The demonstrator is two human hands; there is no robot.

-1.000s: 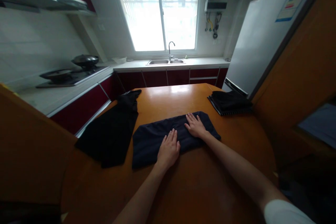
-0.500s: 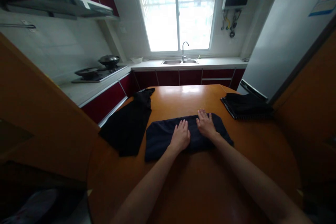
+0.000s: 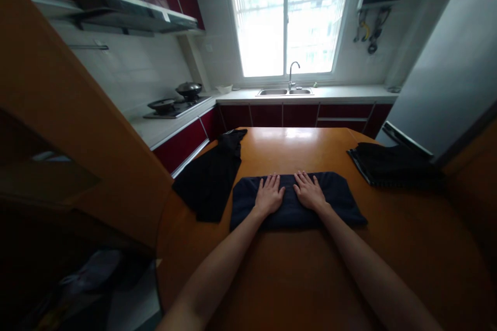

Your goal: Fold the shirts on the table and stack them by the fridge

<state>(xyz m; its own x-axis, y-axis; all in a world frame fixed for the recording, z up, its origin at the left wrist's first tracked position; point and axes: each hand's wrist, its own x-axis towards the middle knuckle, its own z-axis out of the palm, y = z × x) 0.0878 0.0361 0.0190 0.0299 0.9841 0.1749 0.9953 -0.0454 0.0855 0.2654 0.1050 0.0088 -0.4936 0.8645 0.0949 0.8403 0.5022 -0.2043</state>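
A dark navy garment [image 3: 289,212], folded into a wide flat bundle, lies on the wooden table [image 3: 287,274] in front of me. My left hand [image 3: 269,195] rests flat on its middle, fingers stretched forward and a little apart. Beside it, my right hand [image 3: 309,191] presses flat on the same cloth with its fingers spread. Neither hand grips anything. What kind of garment it is, I cannot tell from this fold.
A black garment [image 3: 212,178] lies loosely spread at the table's left. At the right edge sits a folded black cloth pile [image 3: 396,165]. Beyond the table are a sink [image 3: 274,92], a stove with pans [image 3: 176,108] and a fridge [image 3: 438,67]. A wooden panel [image 3: 97,129] stands at left.
My view has turned to the left, so the scene shifts rightward. My right hand has drawn back slightly on the navy garment and now lies level with my left hand.
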